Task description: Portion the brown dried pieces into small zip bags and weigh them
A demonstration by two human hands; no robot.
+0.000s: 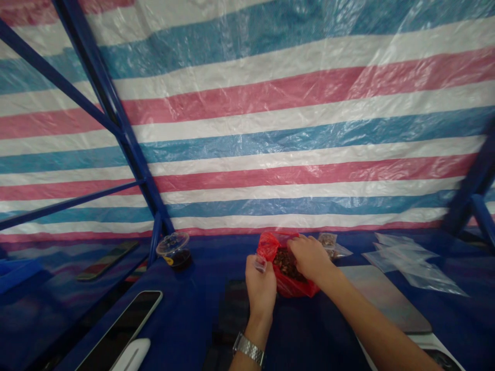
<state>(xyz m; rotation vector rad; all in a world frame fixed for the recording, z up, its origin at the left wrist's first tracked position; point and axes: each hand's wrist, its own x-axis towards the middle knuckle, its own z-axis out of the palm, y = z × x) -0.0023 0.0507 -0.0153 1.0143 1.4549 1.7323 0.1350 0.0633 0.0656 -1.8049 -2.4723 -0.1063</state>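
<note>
A red plastic bag point(294, 287) full of small dark brown pieces lies open on the blue table point(193, 309). My right hand point(309, 256) reaches into the bag's mouth, fingers curled down on the dark pieces. My left hand point(261, 286), with a metal watch on the wrist, pinches a small clear plastic bag point(260, 263) just left of the red bag.
A phone point(119, 330) and a white object point(131, 355) lie at the near left. A clear lidded cup point(175, 250) stands at the back left. Filled small bags point(330, 245) and empty clear bags point(410, 263) lie to the right, by a grey board point(386, 304). A striped tarp hangs behind.
</note>
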